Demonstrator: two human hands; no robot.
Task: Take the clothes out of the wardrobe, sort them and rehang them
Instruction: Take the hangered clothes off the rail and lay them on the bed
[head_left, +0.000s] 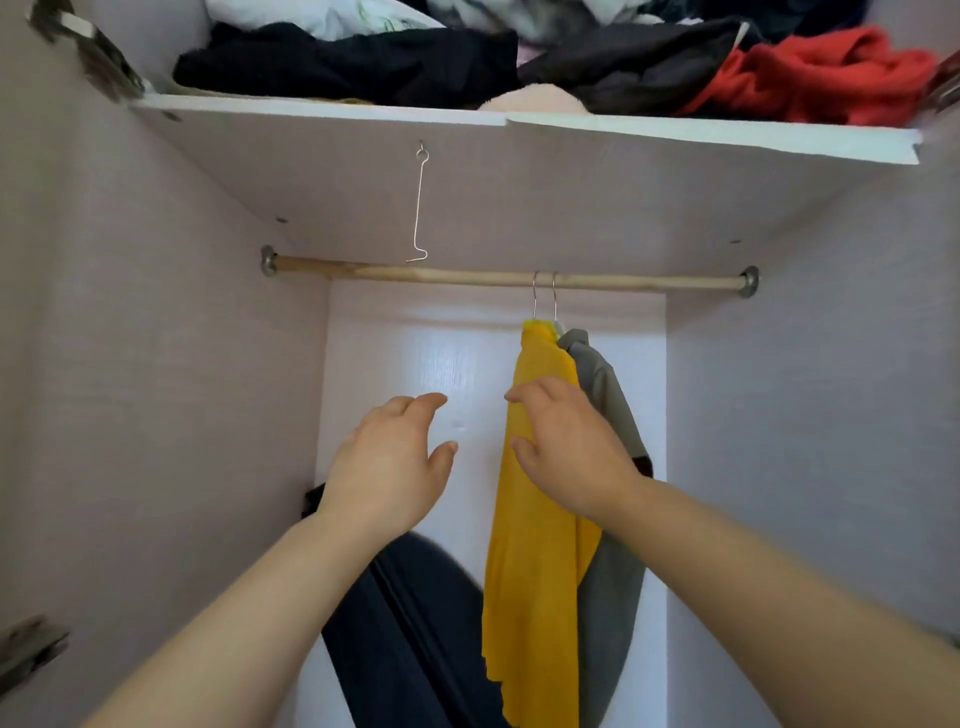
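Observation:
Two garments hang side by side from the wooden rail (467, 276) of the wardrobe: a yellow one (535, 545) and, right behind it, a grey one (608, 582), each on a metal-hooked hanger. My right hand (566, 447) reaches in front of the yellow garment with relaxed fingers, holding nothing. To its left, my left hand (389, 462) is raised and spread in free air, also holding nothing. A dark navy garment (410, 634) lies low in the wardrobe beneath my left forearm.
A shelf (519, 124) above the rail carries a heap of black (337, 62), dark grey and red clothes (821, 78). A bent wire hook (420, 208) dangles from the shelf's underside. The wardrobe's side walls stand close on both sides.

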